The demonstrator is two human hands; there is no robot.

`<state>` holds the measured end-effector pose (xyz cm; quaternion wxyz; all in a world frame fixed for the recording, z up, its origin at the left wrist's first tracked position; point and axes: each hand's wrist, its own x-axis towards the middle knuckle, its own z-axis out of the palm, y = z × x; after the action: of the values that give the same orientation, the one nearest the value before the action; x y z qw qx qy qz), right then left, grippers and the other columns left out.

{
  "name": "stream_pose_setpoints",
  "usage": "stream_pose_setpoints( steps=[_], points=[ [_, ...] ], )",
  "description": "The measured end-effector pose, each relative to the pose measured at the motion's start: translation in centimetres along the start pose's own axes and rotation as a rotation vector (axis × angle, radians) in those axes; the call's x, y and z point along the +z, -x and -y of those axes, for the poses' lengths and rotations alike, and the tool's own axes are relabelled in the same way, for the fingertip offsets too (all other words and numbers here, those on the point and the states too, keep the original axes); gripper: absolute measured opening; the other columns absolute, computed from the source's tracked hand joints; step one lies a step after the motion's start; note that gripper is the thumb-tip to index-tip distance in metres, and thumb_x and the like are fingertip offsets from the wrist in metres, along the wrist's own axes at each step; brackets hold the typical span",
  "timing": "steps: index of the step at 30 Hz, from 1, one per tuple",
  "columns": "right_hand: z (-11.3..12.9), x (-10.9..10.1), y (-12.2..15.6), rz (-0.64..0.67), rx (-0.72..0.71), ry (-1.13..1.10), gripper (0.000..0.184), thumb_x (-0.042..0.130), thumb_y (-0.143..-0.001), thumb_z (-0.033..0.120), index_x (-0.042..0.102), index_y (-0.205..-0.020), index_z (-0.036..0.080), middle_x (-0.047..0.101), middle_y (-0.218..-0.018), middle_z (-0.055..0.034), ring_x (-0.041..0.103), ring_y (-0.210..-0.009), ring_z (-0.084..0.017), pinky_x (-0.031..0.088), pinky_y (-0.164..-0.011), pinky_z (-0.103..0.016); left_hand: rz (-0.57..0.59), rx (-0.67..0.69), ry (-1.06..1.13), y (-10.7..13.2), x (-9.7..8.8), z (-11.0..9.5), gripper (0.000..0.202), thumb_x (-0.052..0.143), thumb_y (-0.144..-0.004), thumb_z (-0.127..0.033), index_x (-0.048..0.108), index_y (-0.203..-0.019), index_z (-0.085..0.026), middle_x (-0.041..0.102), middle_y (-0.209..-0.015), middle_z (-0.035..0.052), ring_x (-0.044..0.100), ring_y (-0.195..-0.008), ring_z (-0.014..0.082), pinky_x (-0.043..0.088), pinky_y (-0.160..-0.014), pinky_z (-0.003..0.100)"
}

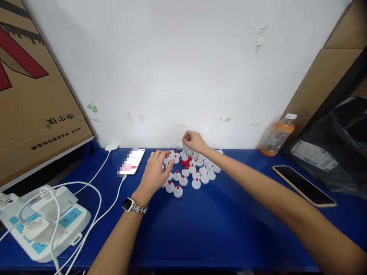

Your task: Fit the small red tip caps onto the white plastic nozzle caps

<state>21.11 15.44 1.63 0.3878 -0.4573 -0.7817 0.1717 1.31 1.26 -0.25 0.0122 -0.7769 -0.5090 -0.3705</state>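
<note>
Many white nozzle caps stand in a cluster on the blue table, some with a small red tip on the spout. A heap of loose red tips lies among them. My left hand is at the cluster's left side, thumb and index finger apart around nearby caps with red tips, holding nothing that I can see. At the back of the cluster my right hand has its fingers pinched together, close to a white cap. Whatever lies between those fingertips is too small to make out.
To the left lie a lit phone on a cable and a white power strip with plugs. A large cardboard box leans behind them. At the right are an orange drink bottle, a dark phone and a black plastic bag.
</note>
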Motion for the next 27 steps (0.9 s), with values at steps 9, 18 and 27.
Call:
stream_pose_setpoints(
  steps=[9,18,27],
  points=[
    [0.0,4.0,-4.6,0.343,-0.151,0.355,0.015,0.060,-0.084,0.020,0.072,-0.090,0.015,0.075,-0.089,-0.0066,0.066,-0.080,-0.016,0.045,-0.073,-0.022,0.076,-0.032,-0.002,-0.1,0.4,0.3,0.024,0.047,-0.099,-0.038,0.063,-0.110,-0.024,0.060,-0.111,0.0071,0.053,-0.104,0.0262,0.046,-0.092,0.045],
    [-0.5,2.8,-5.0,0.311,0.018,0.650,0.021,0.063,-0.084,0.032,0.076,-0.095,0.019,0.074,-0.107,-0.0128,0.068,-0.098,-0.027,0.050,-0.083,-0.034,0.085,-0.061,0.013,0.3,0.8,0.8,0.024,0.046,-0.099,-0.039,0.064,-0.106,-0.025,0.060,-0.111,0.0065,0.053,-0.105,0.0260,0.047,-0.092,0.045],
    [-0.7,3.2,-4.5,0.314,0.011,0.641,0.023,0.062,-0.083,0.032,0.076,-0.098,0.020,0.074,-0.108,-0.0120,0.068,-0.098,-0.027,0.050,-0.082,-0.035,0.101,-0.044,0.028,0.4,1.2,0.5,0.023,0.047,-0.099,-0.038,0.064,-0.105,-0.024,0.061,-0.109,0.0060,0.052,-0.102,0.0250,0.045,-0.092,0.044]
  ],
)
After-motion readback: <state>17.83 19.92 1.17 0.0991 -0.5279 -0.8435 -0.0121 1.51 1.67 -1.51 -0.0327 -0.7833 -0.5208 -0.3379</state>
